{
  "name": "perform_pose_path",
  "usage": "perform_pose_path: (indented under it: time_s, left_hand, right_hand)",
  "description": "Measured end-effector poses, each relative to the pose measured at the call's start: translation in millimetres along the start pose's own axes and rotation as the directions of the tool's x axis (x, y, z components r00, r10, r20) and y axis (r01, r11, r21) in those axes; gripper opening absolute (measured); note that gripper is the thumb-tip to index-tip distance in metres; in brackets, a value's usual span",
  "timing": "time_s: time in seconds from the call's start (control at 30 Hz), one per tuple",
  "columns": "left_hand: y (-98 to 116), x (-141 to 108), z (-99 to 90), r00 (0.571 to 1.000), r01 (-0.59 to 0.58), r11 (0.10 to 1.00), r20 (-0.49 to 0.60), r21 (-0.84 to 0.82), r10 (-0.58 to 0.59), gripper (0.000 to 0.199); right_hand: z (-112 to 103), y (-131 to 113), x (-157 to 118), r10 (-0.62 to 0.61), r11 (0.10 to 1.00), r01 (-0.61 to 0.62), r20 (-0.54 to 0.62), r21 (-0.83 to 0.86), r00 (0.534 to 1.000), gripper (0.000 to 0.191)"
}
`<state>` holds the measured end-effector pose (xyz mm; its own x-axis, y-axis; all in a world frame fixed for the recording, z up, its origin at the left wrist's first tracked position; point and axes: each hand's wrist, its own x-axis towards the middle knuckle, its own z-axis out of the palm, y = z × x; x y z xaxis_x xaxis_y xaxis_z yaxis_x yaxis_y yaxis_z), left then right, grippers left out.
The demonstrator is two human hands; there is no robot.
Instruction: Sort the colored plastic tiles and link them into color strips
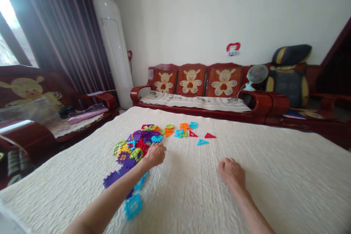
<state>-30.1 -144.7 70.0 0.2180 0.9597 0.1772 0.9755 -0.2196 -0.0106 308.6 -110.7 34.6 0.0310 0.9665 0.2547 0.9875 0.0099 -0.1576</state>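
Note:
My left hand (pixel 155 154) is at the right edge of a pile of colourful plastic pieces (pixel 141 137), its fingers curled down; whether anything is under them is hidden. My right hand (pixel 231 171) rests closed on the cream cloth, apart from the pieces, and what its fingers hold, if anything, cannot be seen. A blue square piece (pixel 133 206) lies nearest to me, below my left forearm. Beyond the hands are a blue triangle (pixel 202 142), a red triangle (pixel 210 136) and an orange piece (pixel 184 127).
The cream cloth (pixel 287 175) covers the wide table. Behind it stands a red wooden sofa (pixel 197 112) with bear cushions (pixel 191 81). A small fan (pixel 257 74) and a massage seat (pixel 287 84) are at the right, an armchair (pixel 33 139) at the left.

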Motion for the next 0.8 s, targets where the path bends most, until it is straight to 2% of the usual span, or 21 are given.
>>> perform_pose_path:
  time_s: [0.13,0.2,0.3,0.37,0.43,0.5,0.6,0.7,0.8]
  left_hand:
    - [50.5,66.5,6.5,0.991,-0.124,0.988,-0.063,-0.091,0.119,0.025]
    - [79.6,107.3,15.3,0.978,-0.201,0.969,-0.090,-0.142,0.190,0.030]
    - [119.2,163.0,32.7,0.969,-0.243,0.952,-0.089,-0.184,0.230,0.039]
    - [138.8,190.3,43.8,0.965,-0.261,0.944,-0.076,-0.202,0.250,0.042]
    - [150.8,207.4,52.5,0.960,-0.281,0.935,-0.068,-0.215,0.273,0.041]
    - [155.1,214.9,58.4,0.953,-0.303,0.928,-0.070,-0.216,0.295,0.035]
    - [149.4,213.2,62.8,0.943,-0.331,0.922,-0.079,-0.199,0.322,0.028]
    - [132.2,203.7,62.7,0.944,-0.329,0.928,-0.068,-0.172,0.322,0.030]
    - [105.3,190.0,58.3,0.959,-0.285,0.950,-0.044,-0.131,0.281,0.029]
  right_hand:
    - [9.4,9.0,18.0,0.039,0.999,-0.036,-0.107,0.030,0.993,0.031]
    - [16.8,12.0,19.5,0.046,0.998,-0.040,-0.135,0.052,0.990,0.032]
    - [25.0,18.2,19.6,0.037,0.994,-0.020,-0.165,0.104,0.986,0.030]
    - [27.7,25.1,22.6,0.027,0.989,0.000,-0.184,0.146,0.983,0.028]
    - [29.0,33.9,27.9,0.019,0.979,0.020,-0.190,0.201,0.982,0.027]
    - [29.8,42.6,33.3,0.020,0.964,0.031,-0.189,0.263,0.982,0.027]
    - [31.0,50.4,38.0,0.024,0.948,0.040,-0.195,0.315,0.981,0.026]
    - [31.5,51.0,38.2,0.026,0.948,0.039,-0.200,0.316,0.979,0.026]
    - [30.7,49.0,37.1,0.035,0.953,0.025,-0.193,0.302,0.981,0.026]
